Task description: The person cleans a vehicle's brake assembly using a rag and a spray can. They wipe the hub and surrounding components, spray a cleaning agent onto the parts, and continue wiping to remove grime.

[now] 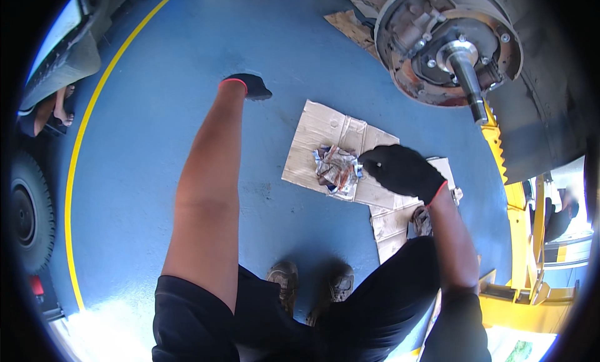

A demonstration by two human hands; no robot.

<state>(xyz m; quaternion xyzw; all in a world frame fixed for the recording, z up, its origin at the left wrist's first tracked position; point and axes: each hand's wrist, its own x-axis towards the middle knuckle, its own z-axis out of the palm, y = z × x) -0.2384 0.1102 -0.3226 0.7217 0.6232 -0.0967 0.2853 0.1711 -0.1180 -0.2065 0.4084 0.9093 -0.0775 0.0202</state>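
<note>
My left hand (pixel 249 87), in a black glove with a red cuff, reaches out above the blue floor. Its dark fingers point right and look loosely stretched, with nothing visible in them. My right hand (pixel 405 171), gloved the same way, is over a flattened piece of cardboard (pixel 303 137). Its fingers are curled toward the thumb in a pinch; what they hold, if anything, is too small to make out. Right beside those fingertips lies a crumpled, stained heap of paper (pixel 337 169) on the cardboard; I cannot tell whether they touch.
At the upper right a wheel hub assembly with a bare spindle (pixel 465 78) juts out. Below it stands a yellow toothed stand (pixel 515 212). A dark crumpled rag (pixel 420 221) lies by my right knee. On the left are a yellow floor line (pixel 76 149), a tire (pixel 31 212) and another person's foot (pixel 62 115).
</note>
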